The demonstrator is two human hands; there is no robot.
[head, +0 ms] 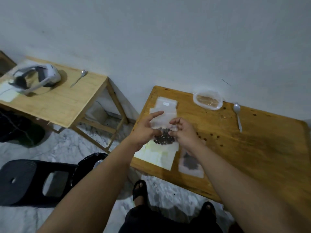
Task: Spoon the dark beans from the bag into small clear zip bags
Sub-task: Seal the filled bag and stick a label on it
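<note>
Your left grip (146, 132) pinches the left edge of a small zip bag (161, 124), with the forefinger straight out above it. Your right grip (183, 132) pinches the right edge, fingers curled. Both forearms reach in side by side, converging on the bag over the desk (252, 148).

Dark beans (164, 139) fill the bag's lower part, so it is judged filled and ready for sealing. A second filled bag (190, 163) lies flat just nearer you than the held bag. A stack of empty bags (165, 105) lies just beyond it, so the task is judged partly done. The spoon (237, 113) lies well to its right, unheld.
</note>
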